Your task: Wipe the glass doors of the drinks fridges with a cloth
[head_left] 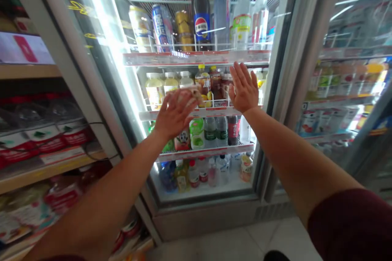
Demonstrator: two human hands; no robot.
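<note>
My left hand [177, 110] is raised toward the glass front of a drinks fridge, fingers spread and a little blurred. A pale pinkish shape [196, 91] shows just beyond its fingertips; I cannot tell whether it is a reflection or a thing. Further right, my right hand [244, 88] is held up flat with its fingers stretched out, its back toward me. Whether either palm touches the glass, I cannot tell. Behind the hands stand bottles with yellow caps [202, 81] on the second shelf. Neither hand visibly grips anything.
On the fridge's top shelf are cans [185, 28] and a dark cola bottle [201, 18]. More bottles [211, 132] fill the lower shelves. A metal door frame [281, 77] divides this fridge from another on the right. Store shelves with packaged goods [45, 134] flank the left.
</note>
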